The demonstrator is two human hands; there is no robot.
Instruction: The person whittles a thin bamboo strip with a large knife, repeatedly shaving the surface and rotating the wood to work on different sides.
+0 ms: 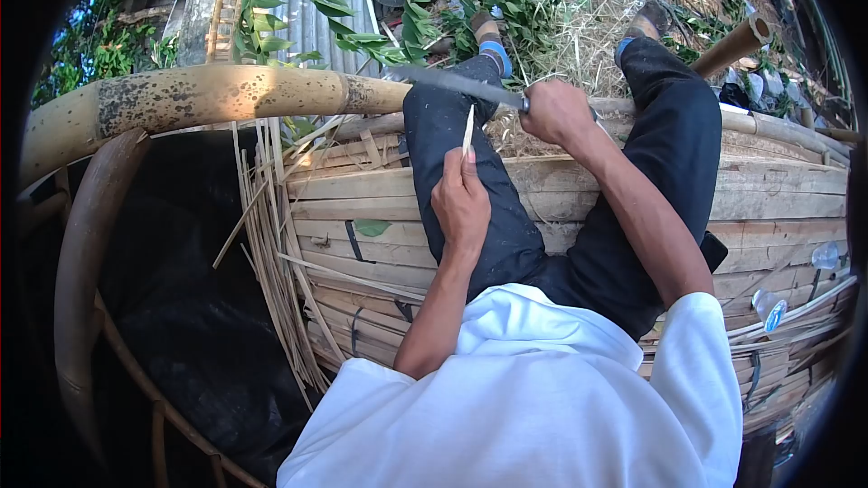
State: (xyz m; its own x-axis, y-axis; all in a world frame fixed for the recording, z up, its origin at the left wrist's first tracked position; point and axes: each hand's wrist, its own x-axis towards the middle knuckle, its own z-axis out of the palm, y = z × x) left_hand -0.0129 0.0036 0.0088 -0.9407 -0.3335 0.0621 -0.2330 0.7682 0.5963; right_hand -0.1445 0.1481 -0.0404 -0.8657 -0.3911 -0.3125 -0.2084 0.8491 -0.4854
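Observation:
Above my left thigh, my left hand [461, 199] is closed on a thin, pale bamboo strip [468, 129] whose pointed end sticks upward. My right hand [558, 114] is wrapped round the handle of a long knife [466, 84]. The blade reaches leftward over my left knee, just beyond the tip of the strip. A small gap seems to lie between blade and strip, though the exact distance cannot be told. Most of the knife handle is hidden in my right fist.
I sit on a bamboo slat platform [561, 178]. Long thin strips [271, 280] lie at its left, beside a thick bamboo rail [226, 93]. Plastic cups [769, 310] and a dark phone-like object [714, 252] are at the right. Leafy branches [416, 0] hang ahead.

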